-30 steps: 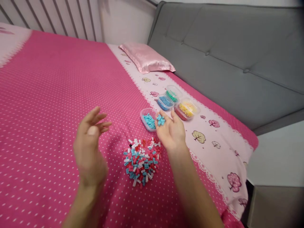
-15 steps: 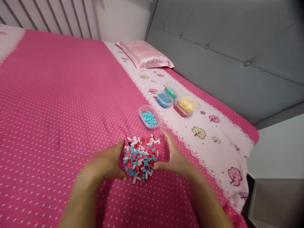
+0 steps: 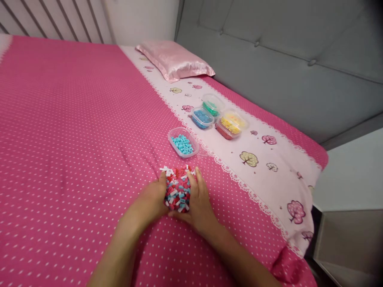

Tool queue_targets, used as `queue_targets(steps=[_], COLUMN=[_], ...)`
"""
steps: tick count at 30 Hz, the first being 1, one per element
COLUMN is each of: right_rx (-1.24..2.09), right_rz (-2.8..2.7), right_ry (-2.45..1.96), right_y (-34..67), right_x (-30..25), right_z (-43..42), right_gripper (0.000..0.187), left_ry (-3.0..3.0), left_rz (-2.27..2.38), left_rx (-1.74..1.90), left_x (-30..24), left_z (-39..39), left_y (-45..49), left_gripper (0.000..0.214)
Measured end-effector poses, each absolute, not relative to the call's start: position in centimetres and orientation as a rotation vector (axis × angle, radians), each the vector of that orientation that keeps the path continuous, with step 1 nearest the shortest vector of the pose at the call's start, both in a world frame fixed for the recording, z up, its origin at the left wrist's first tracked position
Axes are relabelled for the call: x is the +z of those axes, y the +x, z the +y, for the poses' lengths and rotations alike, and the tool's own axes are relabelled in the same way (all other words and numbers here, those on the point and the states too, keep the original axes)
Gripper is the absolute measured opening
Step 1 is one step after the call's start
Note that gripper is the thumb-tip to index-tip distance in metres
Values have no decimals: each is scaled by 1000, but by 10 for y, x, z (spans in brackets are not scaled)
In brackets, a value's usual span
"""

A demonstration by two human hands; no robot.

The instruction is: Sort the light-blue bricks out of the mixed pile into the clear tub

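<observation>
Many small bricks in white, red, pink and blue lie in 1 heap on the bed sheet in the head view. The left hand, half open and curved, lies against the heap's left side; the right hand, equally open, cups its right side. Whether any bricks are caught under the fingers, I cannot tell. Just beyond the heap sits 1 uncovered box of light-blue pieces.
</observation>
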State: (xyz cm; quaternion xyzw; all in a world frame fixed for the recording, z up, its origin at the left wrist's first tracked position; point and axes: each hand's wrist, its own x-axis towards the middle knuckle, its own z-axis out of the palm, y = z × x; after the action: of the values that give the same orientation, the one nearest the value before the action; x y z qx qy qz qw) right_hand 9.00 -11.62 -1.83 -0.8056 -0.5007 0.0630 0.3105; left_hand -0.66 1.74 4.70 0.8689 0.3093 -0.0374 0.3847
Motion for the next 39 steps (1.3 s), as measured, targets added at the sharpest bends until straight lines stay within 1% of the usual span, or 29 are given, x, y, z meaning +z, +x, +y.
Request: queue_targets(steps=[3, 6, 11, 15, 19, 23, 25, 27, 31, 35, 39], right_rx=[156, 137, 141, 276, 389, 410, 418, 432, 437, 455, 589], right_rz=[-1225, -1148, -1104, -1239, -1370, -1512, -1556, -1560, -1472, -1413, -1423], right_ry=[-2091, -2119, -2176, -2096, -2034, -1912, -1852, -1806, -1699, -1650, -1714], right_y=[99, 104, 111, 119, 128, 135, 136, 137, 137, 140, 149], right_x=[-18, -17, -17, -14, -8, -8, -8, -9, -9, -4, 15], right_z=[-111, -108, -106, -102, -95, -88, -86, -85, -88, -88, -82], right_gripper=[103, 107, 115, 120, 119, 115, 110, 102, 76, 55, 49], left_ry=[2278, 2261, 2191, 2305, 2418, 2473, 2452, 2430, 2353, 2201, 2078], left_rz=[760, 808, 820, 818, 828, 764, 709, 675, 741, 756, 751], left_rx=[-128, -96, 73, 52, -44, -80, -38, 20, 140, 192, 209], left_x=[51, 58, 55, 46, 42, 35, 30, 26, 24, 28, 33], left_z=[22, 28, 41, 48, 47, 40, 36, 32, 27, 25, 25], left_y=[-2, -1, -11, -19, -19, -10, -5, 0, 8, 13, 13], left_gripper=[64, 58, 67, 80, 89, 93, 91, 83, 62, 56, 49])
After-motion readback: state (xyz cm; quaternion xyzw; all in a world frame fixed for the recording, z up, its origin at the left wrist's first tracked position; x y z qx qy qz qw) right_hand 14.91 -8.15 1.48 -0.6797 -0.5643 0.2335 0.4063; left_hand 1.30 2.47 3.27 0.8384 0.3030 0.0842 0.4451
